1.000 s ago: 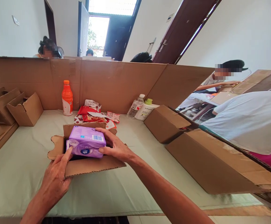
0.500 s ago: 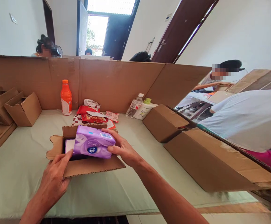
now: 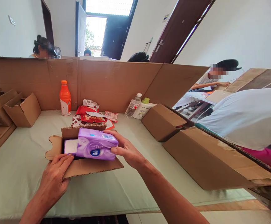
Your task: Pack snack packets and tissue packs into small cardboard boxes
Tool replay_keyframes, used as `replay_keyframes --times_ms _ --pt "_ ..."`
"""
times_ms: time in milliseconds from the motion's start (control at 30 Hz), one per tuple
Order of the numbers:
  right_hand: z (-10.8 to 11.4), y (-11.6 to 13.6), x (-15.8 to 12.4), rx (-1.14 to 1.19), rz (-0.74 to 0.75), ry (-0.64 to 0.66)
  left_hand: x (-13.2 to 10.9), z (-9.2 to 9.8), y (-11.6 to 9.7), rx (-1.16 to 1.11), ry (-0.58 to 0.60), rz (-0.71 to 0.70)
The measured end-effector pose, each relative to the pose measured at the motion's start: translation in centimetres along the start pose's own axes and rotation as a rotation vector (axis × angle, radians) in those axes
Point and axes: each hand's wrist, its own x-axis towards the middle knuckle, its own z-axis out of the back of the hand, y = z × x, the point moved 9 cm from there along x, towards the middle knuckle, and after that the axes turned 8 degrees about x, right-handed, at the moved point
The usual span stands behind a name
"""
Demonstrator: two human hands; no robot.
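Observation:
My right hand (image 3: 127,151) grips the right end of a purple tissue pack (image 3: 95,144), thumb in front and fingers over the top. The pack lies slightly tilted over the opening of a small cardboard box (image 3: 93,168). Another tissue pack (image 3: 71,146), purple with a white panel, sits inside the box at the left, partly covered by the upper one. My left hand (image 3: 56,171) holds the box's front left corner, its fingers over the edge and their tips close to the inner pack. Its thumb is hidden.
Snack packets (image 3: 91,115) lie behind the box, with an orange bottle (image 3: 65,98) farther left. A clear bottle (image 3: 133,105) and a white bottle (image 3: 143,109) stand at the back right. Cardboard boxes (image 3: 205,155) line the right side, others (image 3: 24,110) the left. A cardboard wall (image 3: 116,84) closes the back.
The upper tissue pack has shifted slightly right and down with my right hand, uncovering more of the inner pack. My left fingers have drawn closer together at the box edge.

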Motion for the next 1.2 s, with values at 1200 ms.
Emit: replay_keyframes --times_ms 1200 --pt "0.35 -0.4 -0.39 0.017 0.02 -0.004 -0.15 -0.21 0.07 -0.052 -0.002 0.036"
